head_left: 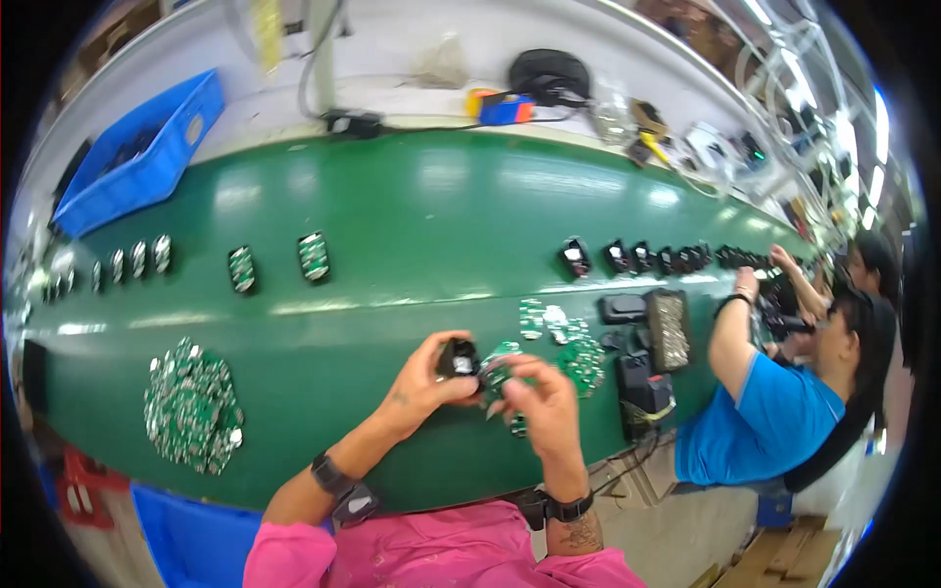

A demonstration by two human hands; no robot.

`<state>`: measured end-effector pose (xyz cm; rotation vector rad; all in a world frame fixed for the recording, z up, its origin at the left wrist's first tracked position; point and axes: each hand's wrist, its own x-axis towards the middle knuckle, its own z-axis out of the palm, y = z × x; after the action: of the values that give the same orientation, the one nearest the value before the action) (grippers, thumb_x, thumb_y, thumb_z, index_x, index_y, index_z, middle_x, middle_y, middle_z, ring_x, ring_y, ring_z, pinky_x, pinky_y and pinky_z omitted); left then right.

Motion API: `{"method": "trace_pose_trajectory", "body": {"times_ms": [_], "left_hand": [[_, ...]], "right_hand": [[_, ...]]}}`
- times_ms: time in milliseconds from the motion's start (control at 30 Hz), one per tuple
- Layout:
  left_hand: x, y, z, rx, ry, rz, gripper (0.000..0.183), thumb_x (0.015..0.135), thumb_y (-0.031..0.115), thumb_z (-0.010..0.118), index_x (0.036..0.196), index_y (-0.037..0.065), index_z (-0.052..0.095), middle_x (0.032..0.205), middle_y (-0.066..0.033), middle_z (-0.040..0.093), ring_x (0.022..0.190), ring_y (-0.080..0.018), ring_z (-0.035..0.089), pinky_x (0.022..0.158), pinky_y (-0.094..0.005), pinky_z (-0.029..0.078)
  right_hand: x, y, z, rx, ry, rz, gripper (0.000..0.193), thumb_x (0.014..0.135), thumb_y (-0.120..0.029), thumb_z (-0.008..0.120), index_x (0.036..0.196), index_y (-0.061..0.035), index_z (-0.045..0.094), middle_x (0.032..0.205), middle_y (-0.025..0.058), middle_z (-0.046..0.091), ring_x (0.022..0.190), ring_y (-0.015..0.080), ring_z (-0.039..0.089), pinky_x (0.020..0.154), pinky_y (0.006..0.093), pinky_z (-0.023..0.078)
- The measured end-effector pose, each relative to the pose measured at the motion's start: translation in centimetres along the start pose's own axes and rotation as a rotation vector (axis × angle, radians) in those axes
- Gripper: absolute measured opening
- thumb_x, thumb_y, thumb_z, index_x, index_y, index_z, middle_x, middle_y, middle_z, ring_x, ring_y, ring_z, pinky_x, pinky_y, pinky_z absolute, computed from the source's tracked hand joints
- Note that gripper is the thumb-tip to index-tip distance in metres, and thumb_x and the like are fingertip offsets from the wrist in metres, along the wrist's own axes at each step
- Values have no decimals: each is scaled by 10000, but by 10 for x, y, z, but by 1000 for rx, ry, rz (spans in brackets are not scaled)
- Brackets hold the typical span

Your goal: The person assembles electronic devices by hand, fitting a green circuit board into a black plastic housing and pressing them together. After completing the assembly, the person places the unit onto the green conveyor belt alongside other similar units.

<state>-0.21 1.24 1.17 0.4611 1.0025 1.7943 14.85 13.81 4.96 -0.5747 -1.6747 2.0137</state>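
1. Biggest thing by far: the green table (412, 225), running basically the whole width.
2. Next, a co-worker in a blue shirt (784, 412) at the right end, arms reaching over the table.
3. Blue bin (147, 186), back left, dark stuff inside.
4. Big heap of circuit boards (193, 407), front left, well apart from the hands.
5. Black gear (645, 387) and a speckled block (669, 330) stand between the loose boards and the co-worker, so that side's kinda blocked.
6. Left hand (421, 390) is wrapped around a black housing, right hand (545, 404) pinches a green board just beside it.
7. Smaller board pile (582, 365), just past the right hand.
8. That black housing (458, 361), over the table's front half, thumb across its lower edge.
9. The green board (495, 380), partly hidden by fingers.
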Motion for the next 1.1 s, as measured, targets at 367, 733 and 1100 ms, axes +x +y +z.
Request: {"method": "trace_pose_trajectory", "body": {"times_ms": [367, 733, 1100], "left_hand": [[-47, -7, 21, 732, -72, 164, 463, 750, -68, 529, 1207, -3, 552, 1259, -111, 418, 1050, -182, 571, 888, -310, 516], [-83, 13, 16, 846, 240, 210, 228, 850, 59, 642, 1074, 22, 641, 1190, -154, 509, 1063, -260, 582, 879, -365, 498], [-78, 41, 10, 718, 415, 205, 192, 948, 164, 597, 871, 8, 679, 1049, -149, 599, 1090, -269, 574, 860, -359, 482]], "right_hand": [[-22, 3, 14, 144, -133, 192, 163, 952, -52, 641, 1074, 55, 630, 888, 61, 683, 711, 116, 683, 625, 236, 548], [-10, -17, 45, 108, -339, 316, 169, 967, -56, 621, 1104, 41, 608, 859, 45, 668, 703, 96, 665, 625, 220, 527], [21, -14, 69, -575, -200, -278, 124, 844, 47, 706, 966, 34, 690, 860, 111, 677, 715, 166, 690, 601, 249, 532]]}}
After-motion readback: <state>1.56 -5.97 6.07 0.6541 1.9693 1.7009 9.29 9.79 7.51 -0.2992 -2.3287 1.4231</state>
